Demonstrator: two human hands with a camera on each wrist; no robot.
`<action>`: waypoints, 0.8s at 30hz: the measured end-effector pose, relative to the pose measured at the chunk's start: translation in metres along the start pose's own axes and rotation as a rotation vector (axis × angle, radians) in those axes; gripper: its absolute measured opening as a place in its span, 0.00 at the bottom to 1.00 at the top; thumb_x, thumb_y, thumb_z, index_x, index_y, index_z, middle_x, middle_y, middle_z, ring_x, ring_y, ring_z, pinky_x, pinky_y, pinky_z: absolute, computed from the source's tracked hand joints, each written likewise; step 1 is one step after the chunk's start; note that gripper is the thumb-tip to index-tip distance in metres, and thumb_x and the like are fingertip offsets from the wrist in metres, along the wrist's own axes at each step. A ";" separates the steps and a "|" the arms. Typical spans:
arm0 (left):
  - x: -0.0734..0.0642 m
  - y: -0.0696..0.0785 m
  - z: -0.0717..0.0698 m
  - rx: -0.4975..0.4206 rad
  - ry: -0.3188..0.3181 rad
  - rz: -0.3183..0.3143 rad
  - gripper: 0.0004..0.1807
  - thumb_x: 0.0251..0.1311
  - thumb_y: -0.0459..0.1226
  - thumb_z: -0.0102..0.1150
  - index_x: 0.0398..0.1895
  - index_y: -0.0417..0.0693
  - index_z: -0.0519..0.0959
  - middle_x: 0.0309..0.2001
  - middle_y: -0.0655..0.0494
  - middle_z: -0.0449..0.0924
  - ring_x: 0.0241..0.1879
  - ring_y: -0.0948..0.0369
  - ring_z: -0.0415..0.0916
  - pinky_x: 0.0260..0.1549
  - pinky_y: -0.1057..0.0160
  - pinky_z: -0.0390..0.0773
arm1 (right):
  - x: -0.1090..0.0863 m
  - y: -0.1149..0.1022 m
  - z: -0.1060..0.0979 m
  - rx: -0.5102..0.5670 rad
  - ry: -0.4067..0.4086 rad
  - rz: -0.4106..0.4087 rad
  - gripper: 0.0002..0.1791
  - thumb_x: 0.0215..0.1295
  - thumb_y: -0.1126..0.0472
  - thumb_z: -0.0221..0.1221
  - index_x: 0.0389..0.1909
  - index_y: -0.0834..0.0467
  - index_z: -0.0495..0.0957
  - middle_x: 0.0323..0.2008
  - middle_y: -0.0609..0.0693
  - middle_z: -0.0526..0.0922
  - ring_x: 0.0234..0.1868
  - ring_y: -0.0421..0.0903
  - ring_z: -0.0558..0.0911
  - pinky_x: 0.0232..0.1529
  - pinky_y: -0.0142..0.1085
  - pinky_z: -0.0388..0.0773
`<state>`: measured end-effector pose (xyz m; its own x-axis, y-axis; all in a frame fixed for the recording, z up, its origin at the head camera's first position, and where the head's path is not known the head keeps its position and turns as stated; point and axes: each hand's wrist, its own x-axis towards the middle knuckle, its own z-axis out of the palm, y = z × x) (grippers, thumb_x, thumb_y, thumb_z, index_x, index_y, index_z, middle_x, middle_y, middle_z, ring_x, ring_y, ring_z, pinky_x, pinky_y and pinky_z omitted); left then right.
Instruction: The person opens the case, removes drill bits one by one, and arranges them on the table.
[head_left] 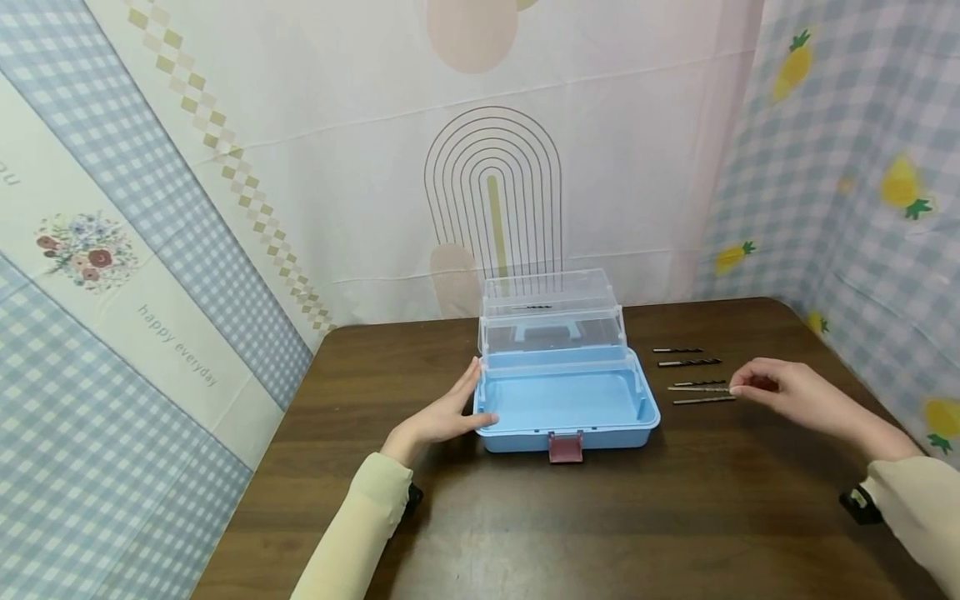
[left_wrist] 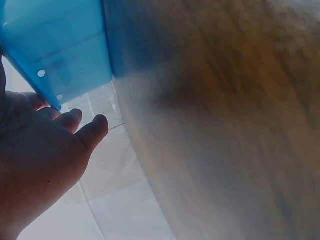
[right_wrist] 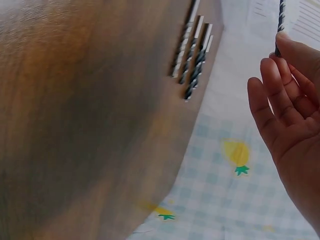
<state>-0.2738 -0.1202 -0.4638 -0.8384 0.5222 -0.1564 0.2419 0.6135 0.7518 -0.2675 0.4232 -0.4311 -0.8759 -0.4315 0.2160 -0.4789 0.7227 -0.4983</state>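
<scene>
A light blue toolbox (head_left: 567, 439) with raised clear trays (head_left: 558, 333) stands open on the table. My left hand (head_left: 442, 414) rests at its left side, the thumb on the rim near the front corner and the straight fingers along the outer wall. In the left wrist view, fingertips touch the blue wall (left_wrist: 60, 40). Between right thumb and fingertips, my right hand (head_left: 798, 396) pinches a drill bit (right_wrist: 281, 17) by its dark spiral end, above the table. Several other drill bits (head_left: 690, 362) lie side by side right of the toolbox. One more drill bit (head_left: 534, 307) shows in the upper clear tray.
A pink latch (head_left: 566, 447) hangs down at the toolbox's front. The brown wooden table (head_left: 525, 533) carries everything. Patterned cloth (head_left: 360, 208) hangs behind it, with checked cloth (head_left: 862, 167) on the right side.
</scene>
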 end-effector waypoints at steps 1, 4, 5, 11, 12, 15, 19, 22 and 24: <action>0.000 0.000 0.000 -0.006 0.001 0.000 0.56 0.67 0.57 0.61 0.81 0.64 0.29 0.78 0.75 0.17 0.78 0.62 0.25 0.73 0.47 0.45 | 0.000 0.001 0.001 0.002 -0.002 0.001 0.02 0.68 0.62 0.65 0.38 0.52 0.82 0.31 0.39 0.79 0.29 0.36 0.75 0.28 0.32 0.71; -0.001 0.000 0.000 -0.032 0.006 0.003 0.56 0.67 0.55 0.62 0.81 0.64 0.30 0.78 0.75 0.17 0.78 0.63 0.26 0.73 0.47 0.45 | -0.002 0.005 0.004 -0.002 -0.007 0.002 0.01 0.69 0.61 0.65 0.38 0.52 0.82 0.31 0.40 0.80 0.29 0.34 0.74 0.28 0.32 0.71; -0.001 0.001 0.001 -0.038 0.008 0.005 0.56 0.67 0.55 0.62 0.81 0.64 0.30 0.78 0.75 0.17 0.78 0.63 0.26 0.73 0.47 0.45 | -0.003 0.006 0.005 -0.001 -0.011 0.003 0.01 0.69 0.61 0.65 0.37 0.52 0.82 0.31 0.41 0.80 0.29 0.34 0.74 0.28 0.32 0.71; -0.002 0.000 0.002 -0.031 0.000 0.003 0.56 0.67 0.56 0.61 0.81 0.65 0.30 0.77 0.77 0.17 0.78 0.64 0.26 0.73 0.48 0.45 | -0.010 0.015 0.015 0.006 -0.033 -0.031 0.04 0.68 0.62 0.65 0.36 0.50 0.81 0.32 0.41 0.80 0.29 0.34 0.74 0.28 0.32 0.72; -0.002 0.000 0.002 -0.027 -0.002 0.001 0.56 0.67 0.56 0.61 0.81 0.65 0.30 0.77 0.77 0.17 0.78 0.64 0.26 0.73 0.48 0.45 | -0.011 0.016 0.017 0.004 -0.033 -0.042 0.04 0.67 0.62 0.65 0.36 0.49 0.81 0.31 0.40 0.79 0.30 0.33 0.73 0.28 0.31 0.71; -0.003 0.000 0.003 -0.016 0.001 0.000 0.55 0.67 0.57 0.60 0.81 0.64 0.30 0.77 0.76 0.17 0.78 0.63 0.27 0.73 0.47 0.46 | -0.012 0.019 0.021 -0.007 -0.026 -0.060 0.05 0.67 0.62 0.66 0.35 0.48 0.81 0.31 0.37 0.78 0.29 0.31 0.72 0.28 0.31 0.71; -0.002 0.000 0.002 -0.012 0.009 0.003 0.55 0.67 0.56 0.60 0.81 0.64 0.30 0.77 0.77 0.17 0.78 0.64 0.27 0.73 0.49 0.46 | -0.011 0.023 0.024 -0.022 -0.025 -0.061 0.05 0.66 0.62 0.66 0.35 0.48 0.81 0.30 0.34 0.76 0.29 0.30 0.71 0.28 0.31 0.70; -0.002 0.000 0.002 -0.015 0.011 0.002 0.55 0.67 0.56 0.60 0.81 0.64 0.30 0.77 0.78 0.17 0.78 0.65 0.27 0.74 0.49 0.46 | -0.010 0.027 0.025 -0.027 -0.027 -0.060 0.06 0.66 0.63 0.67 0.34 0.49 0.81 0.30 0.34 0.76 0.29 0.30 0.70 0.28 0.31 0.69; -0.002 0.001 0.001 -0.014 0.011 0.005 0.55 0.67 0.56 0.60 0.82 0.63 0.30 0.77 0.77 0.17 0.78 0.64 0.27 0.73 0.48 0.46 | -0.010 0.029 0.027 -0.026 -0.032 -0.058 0.06 0.65 0.63 0.67 0.34 0.49 0.81 0.30 0.34 0.76 0.29 0.30 0.70 0.28 0.31 0.69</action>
<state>-0.2710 -0.1203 -0.4639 -0.8423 0.5190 -0.1458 0.2393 0.6022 0.7616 -0.2707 0.4337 -0.4699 -0.8445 -0.4897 0.2167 -0.5305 0.7095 -0.4639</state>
